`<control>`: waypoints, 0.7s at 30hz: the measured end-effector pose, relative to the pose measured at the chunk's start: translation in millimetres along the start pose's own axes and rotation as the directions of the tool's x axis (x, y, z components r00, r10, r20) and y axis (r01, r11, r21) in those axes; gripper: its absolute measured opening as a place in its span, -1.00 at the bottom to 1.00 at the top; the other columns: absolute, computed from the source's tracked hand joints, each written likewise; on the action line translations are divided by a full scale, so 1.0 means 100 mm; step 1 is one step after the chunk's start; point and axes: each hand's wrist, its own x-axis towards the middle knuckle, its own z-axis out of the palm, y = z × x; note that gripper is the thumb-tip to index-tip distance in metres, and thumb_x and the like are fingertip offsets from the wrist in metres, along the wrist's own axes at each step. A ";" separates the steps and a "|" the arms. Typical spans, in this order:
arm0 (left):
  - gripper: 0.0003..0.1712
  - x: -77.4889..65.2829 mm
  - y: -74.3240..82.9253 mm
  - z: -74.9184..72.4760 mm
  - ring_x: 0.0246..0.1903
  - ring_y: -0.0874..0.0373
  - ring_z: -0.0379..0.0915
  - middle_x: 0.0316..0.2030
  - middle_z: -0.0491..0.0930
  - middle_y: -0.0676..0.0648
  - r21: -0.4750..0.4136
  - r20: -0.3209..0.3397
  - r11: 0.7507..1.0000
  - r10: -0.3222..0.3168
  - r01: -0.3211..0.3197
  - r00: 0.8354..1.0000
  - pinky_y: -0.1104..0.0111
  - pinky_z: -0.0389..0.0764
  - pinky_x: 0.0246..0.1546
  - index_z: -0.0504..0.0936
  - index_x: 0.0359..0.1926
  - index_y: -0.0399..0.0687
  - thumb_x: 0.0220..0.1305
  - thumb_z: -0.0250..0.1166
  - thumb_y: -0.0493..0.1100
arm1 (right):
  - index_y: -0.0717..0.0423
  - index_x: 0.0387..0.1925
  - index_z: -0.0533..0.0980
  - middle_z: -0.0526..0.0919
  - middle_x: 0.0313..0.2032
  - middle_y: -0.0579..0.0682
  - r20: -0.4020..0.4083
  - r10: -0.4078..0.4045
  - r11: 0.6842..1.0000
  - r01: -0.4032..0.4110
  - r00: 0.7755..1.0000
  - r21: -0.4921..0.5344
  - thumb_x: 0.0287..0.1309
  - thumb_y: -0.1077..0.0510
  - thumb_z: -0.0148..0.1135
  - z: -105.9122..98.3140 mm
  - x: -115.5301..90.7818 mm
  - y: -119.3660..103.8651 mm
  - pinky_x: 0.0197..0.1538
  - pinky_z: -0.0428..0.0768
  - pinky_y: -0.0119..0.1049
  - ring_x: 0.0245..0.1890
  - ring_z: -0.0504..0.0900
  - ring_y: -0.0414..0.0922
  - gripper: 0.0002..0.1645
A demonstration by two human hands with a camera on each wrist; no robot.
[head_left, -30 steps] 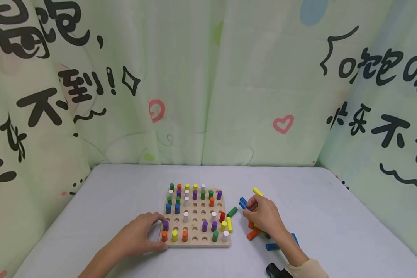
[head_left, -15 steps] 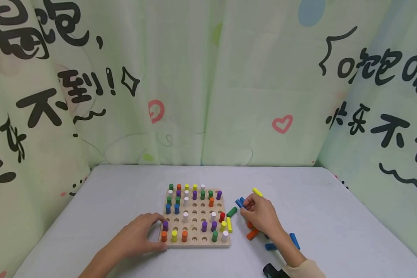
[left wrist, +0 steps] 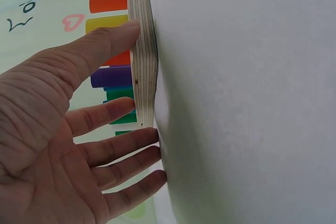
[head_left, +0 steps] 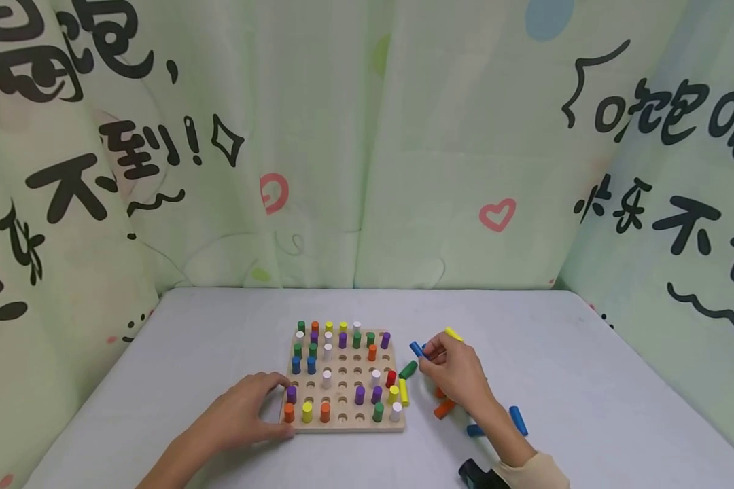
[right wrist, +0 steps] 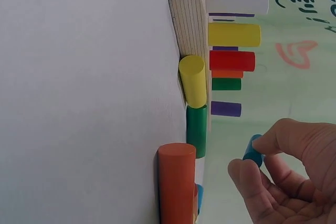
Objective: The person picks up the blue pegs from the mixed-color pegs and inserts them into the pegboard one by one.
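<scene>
A wooden pegboard (head_left: 351, 389) rests on the table, with upright green, orange, yellow, white, purple, blue and red pegs in part of its holes. My left hand (head_left: 245, 413) is at the board's near left corner. In the left wrist view its thumb lies on the layered edge (left wrist: 143, 66), the index fingertip touches round the corner, and the other fingers extend straight toward the table. To the right of the board, my right hand (head_left: 459, 375) pinches a blue peg (right wrist: 253, 153) between thumb and fingertips, raised above the tabletop.
Loose pegs lie right of the board: a green one (head_left: 408, 369), a yellow one (head_left: 404, 392) against the board's side, an orange one (head_left: 444, 408), and a blue one (head_left: 518, 420) by the right forearm. A yellow peg (head_left: 453, 334) lies beyond the right hand. Printed curtains surround the table.
My right hand has shifted slightly left with the blue peg, which has come away from the other blue peg beside it. The left hand stays at the board.
</scene>
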 end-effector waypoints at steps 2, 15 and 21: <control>-0.25 0.00 0.00 0.00 0.21 -0.11 0.48 0.16 0.61 -0.09 -0.001 0.001 1.000 -0.001 0.001 1.000 -0.17 0.51 0.23 0.61 0.08 0.10 -0.15 0.68 0.19 | 0.16 -0.27 0.56 0.65 -0.37 -0.02 -0.004 0.004 1.000 -0.004 1.000 0.003 0.13 0.29 0.44 0.00 0.00 -0.01 -0.28 0.64 -0.37 -0.35 0.59 -0.14 -0.82; -0.23 0.00 0.00 0.00 0.20 -0.11 0.49 0.15 0.62 -0.10 0.017 -0.008 1.000 0.009 -0.009 1.000 -0.16 0.53 0.22 0.61 0.09 0.10 -0.16 0.68 0.20 | 0.17 -0.27 0.56 0.66 -0.39 -0.02 -0.030 -0.019 1.000 0.019 0.999 0.021 0.13 0.29 0.46 0.01 0.00 -0.11 -0.30 0.62 -0.40 -0.36 0.62 -0.14 -0.80; -0.23 0.01 0.00 0.00 0.19 -0.10 0.50 0.13 0.63 -0.09 0.015 -0.013 1.000 0.011 -0.011 1.000 -0.16 0.54 0.21 0.61 0.08 0.10 -0.17 0.69 0.20 | 0.17 -0.27 0.56 0.65 -0.39 -0.02 -0.033 -0.043 0.999 0.043 0.999 0.024 0.12 0.30 0.46 0.00 0.00 -0.17 -0.29 0.61 -0.43 -0.35 0.62 -0.14 -0.79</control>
